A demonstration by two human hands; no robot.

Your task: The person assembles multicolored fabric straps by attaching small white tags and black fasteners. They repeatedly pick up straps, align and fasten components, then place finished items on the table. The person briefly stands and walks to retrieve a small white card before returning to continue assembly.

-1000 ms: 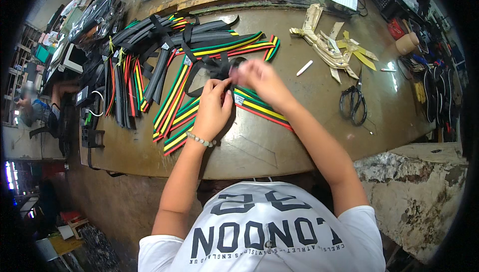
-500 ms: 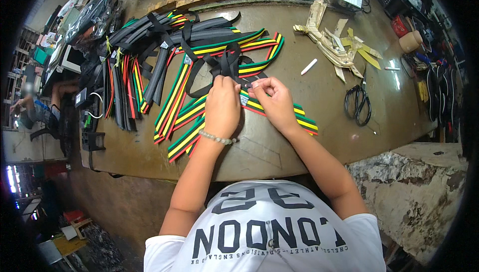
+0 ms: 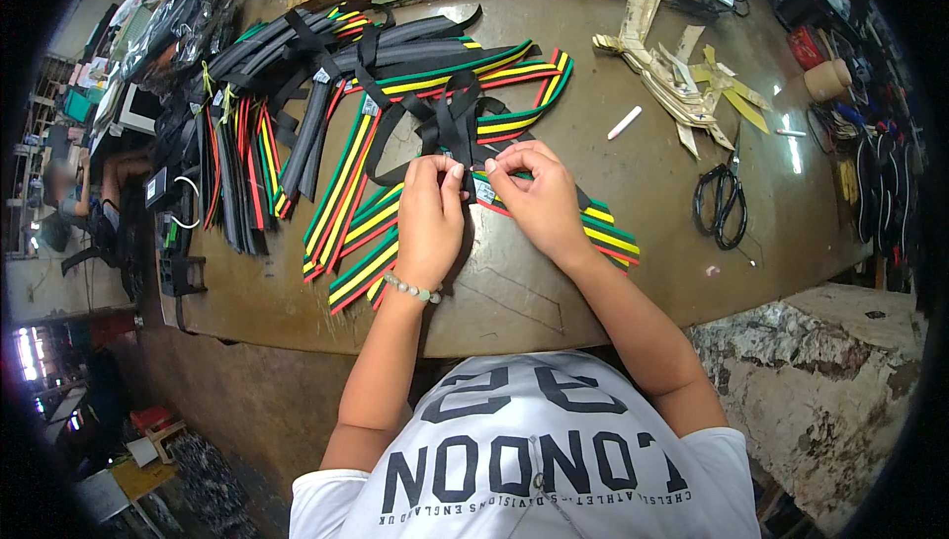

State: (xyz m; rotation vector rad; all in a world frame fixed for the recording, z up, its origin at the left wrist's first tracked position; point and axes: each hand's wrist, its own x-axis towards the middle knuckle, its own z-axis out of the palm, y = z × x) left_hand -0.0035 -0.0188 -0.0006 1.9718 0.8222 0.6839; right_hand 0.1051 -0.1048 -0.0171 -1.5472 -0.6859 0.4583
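Observation:
A narrow black strap (image 3: 470,179) stands between my two hands above the striped straps. My left hand (image 3: 430,218) is closed, with thumb and forefinger pinching the strap's edge. Just to the right, my right hand (image 3: 539,198) is also closed, its thumb and forefinger pressed together; what lies between them is too small to make out. Beneath and around the hands lie green, black, yellow and red striped straps (image 3: 361,267), one bearing a small white label (image 3: 483,190). Beyond my fingers, a tangle of black webbing (image 3: 450,119) rests on the striped straps.
Bundles of dark grey and striped straps (image 3: 232,183) lie to the left on the brown table (image 3: 633,312). To the right are black-handled scissors (image 3: 720,205), a white marker (image 3: 625,123) and pale strip scraps (image 3: 662,80). A person (image 3: 74,193) sits at the far left.
My hands have drawn slightly apart, and the black strap now shows between them. The left thumb has come into view. The whole view has shifted a little.

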